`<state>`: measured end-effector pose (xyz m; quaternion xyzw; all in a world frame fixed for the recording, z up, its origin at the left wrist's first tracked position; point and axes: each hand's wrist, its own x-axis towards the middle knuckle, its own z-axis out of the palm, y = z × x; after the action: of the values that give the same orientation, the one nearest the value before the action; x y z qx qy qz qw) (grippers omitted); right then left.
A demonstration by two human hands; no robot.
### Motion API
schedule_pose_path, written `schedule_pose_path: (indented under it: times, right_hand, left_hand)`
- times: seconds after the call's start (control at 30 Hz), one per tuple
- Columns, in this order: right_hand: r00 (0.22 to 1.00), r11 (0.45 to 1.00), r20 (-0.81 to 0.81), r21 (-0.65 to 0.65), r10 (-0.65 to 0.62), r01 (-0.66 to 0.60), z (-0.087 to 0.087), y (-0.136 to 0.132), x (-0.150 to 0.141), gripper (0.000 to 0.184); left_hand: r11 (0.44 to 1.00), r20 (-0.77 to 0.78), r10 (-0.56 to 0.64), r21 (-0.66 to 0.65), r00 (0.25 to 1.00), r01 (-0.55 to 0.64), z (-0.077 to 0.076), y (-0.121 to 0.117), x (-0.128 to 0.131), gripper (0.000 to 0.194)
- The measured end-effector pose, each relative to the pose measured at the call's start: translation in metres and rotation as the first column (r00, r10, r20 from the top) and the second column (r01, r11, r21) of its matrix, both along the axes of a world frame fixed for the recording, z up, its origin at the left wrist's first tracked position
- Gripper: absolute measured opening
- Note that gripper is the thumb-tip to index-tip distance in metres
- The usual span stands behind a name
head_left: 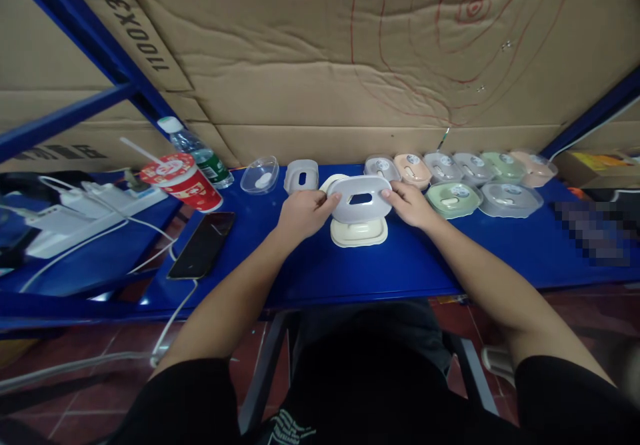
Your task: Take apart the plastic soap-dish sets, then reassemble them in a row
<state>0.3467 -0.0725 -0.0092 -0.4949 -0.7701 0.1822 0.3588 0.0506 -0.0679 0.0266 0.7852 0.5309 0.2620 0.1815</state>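
My left hand (309, 215) and my right hand (411, 202) grip the two ends of a pale grey oval plastic tray (345, 213) with a slot in its middle. Both hands are closed, thumbs on the near face. The tray is tilted up above the blue table. Below it lies a cream oval plastic piece (359, 234), its far part hidden by the tray. Another cream piece (334, 180) shows partly behind my left hand. Farther left stand a similar slotted grey tray (302, 174) and a clear dish (259, 174) with a white round piece inside.
Several finished-looking lidded boxes, including a green one (454, 200) and an orange one (413, 170), line the back right. On the left are a phone (203, 245), a red cup (183, 182) with a straw, a water bottle (197, 155) and a power strip (95, 222) with cables.
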Motion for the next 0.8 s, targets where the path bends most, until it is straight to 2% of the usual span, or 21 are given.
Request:
schedule_pose_path:
  times: [0.13,0.27,0.4,0.57,0.67,0.7,0.77,0.8]
  right_hand:
    - [0.999,0.995,0.049,-0.104,0.0,0.005,0.004,-0.001,0.004,0.072]
    - [0.963,0.969,0.257,-0.245,0.081,-0.017,0.005,0.0,0.007,0.07]
    - [0.864,0.933,0.466,-0.36,0.189,-0.01,0.008,-0.001,0.004,0.063]
    - [0.841,0.93,0.506,-0.368,0.19,0.011,0.011,-0.002,0.001,0.062]
    - [0.848,0.927,0.493,-0.374,0.197,0.002,0.01,-0.002,0.002,0.067]
    - [0.85,0.927,0.487,-0.374,0.2,-0.005,0.009,-0.001,0.003,0.069]
    - [0.858,0.928,0.471,-0.373,0.207,-0.02,0.008,-0.001,0.004,0.069]
    - [0.863,0.928,0.46,-0.373,0.21,-0.027,0.007,0.0,0.005,0.069]
  left_hand:
    - [0.988,-0.247,-0.086,-0.146,0.965,0.051,0.006,-0.006,0.004,0.066]
    - [0.937,-0.371,-0.229,-0.335,0.9,0.101,0.004,-0.004,0.005,0.07]
    - [0.881,-0.431,-0.327,-0.461,0.841,0.106,-0.007,0.002,0.007,0.07]
    - [0.874,-0.419,-0.362,-0.463,0.833,0.147,-0.011,0.008,0.006,0.066]
    - [0.911,-0.388,-0.27,-0.4,0.881,0.103,-0.004,0.016,-0.006,0.068]
    - [0.938,-0.374,-0.193,-0.341,0.907,0.059,-0.001,0.02,-0.013,0.068]
    - [0.986,-0.345,0.036,-0.143,0.938,-0.091,0.002,0.032,-0.031,0.062]
    - [0.981,-0.32,0.17,-0.031,0.932,-0.189,0.003,0.039,-0.042,0.054]
